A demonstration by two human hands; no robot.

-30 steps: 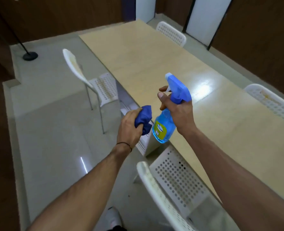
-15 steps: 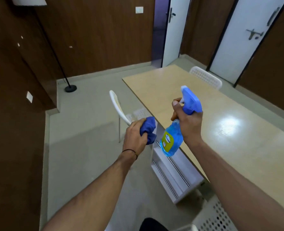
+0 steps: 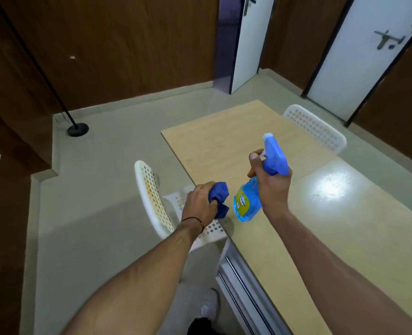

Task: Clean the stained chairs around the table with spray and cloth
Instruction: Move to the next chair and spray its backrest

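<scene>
My left hand point(image 3: 201, 204) grips a bunched dark blue cloth point(image 3: 218, 195) just above the seat of a white perforated chair point(image 3: 152, 197). That chair stands at the left edge of the wooden table point(image 3: 224, 141), and yellow-brown stains mark its backrest. My right hand point(image 3: 272, 189) holds a blue spray bottle point(image 3: 246, 204) over the table edge, nozzle pointing away from me, with a finger on the trigger. A second white chair point(image 3: 316, 128) stands at the far side of the table.
A black floor stand with a round base point(image 3: 77, 130) is on the beige floor at the back left. Two white doors point(image 3: 246, 42) break the brown wall panels behind. A white shelf unit point(image 3: 234, 281) sits under the table's near edge.
The stained chair is now nearer and just beneath my left hand, as I have stepped toward it. Both hands keep their hold on cloth and bottle.
</scene>
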